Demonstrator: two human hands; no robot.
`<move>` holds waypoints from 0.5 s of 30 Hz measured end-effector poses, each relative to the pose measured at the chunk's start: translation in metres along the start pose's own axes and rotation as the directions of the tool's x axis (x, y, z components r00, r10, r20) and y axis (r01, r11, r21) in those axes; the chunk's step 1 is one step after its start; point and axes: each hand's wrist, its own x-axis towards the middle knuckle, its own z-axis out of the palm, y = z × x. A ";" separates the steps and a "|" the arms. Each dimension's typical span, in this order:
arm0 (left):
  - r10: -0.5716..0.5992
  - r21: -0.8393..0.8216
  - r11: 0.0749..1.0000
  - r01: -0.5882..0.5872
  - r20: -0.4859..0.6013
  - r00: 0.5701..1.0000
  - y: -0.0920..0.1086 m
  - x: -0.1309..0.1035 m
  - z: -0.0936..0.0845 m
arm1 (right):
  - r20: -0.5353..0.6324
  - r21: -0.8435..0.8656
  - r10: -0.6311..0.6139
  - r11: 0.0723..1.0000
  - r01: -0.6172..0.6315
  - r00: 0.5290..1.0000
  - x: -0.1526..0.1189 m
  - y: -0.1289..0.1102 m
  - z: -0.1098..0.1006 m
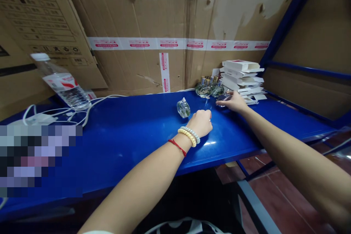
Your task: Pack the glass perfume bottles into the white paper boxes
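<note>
- Right hand pinches a glass bottle, near left of the white boxes.
- Probably slippery, fragile, quite light; best held by its sides.
- Left hand curls; its grip I cannot tell.

Your left wrist carries three bands. Farthest from you, next to your left hand, sits a pale grey bracelet with plump, bead-like segments; just beside it is a pale yellow bracelet of similar lumpy shape. Nearer you runs a thin red cord. At the near edge your clothing shows a white hem on the left and a black-and-white patterned garment right of it.
</note>
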 end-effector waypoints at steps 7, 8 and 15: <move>0.003 -0.017 1.000 -0.004 -0.008 1.000 -0.004 0.003 0.003 | -0.073 -0.140 0.117 0.982 -0.126 0.991 -0.001 -0.029 0.016; 0.007 -0.019 1.000 -0.008 -0.010 1.000 -0.005 0.003 0.004 | -0.074 -0.133 0.129 0.982 -0.138 0.989 0.000 -0.030 0.017; -0.008 -0.044 0.999 0.006 -0.044 0.999 -0.006 0.003 0.003 | -0.149 -0.086 0.105 0.989 -0.119 0.983 -0.011 -0.029 0.012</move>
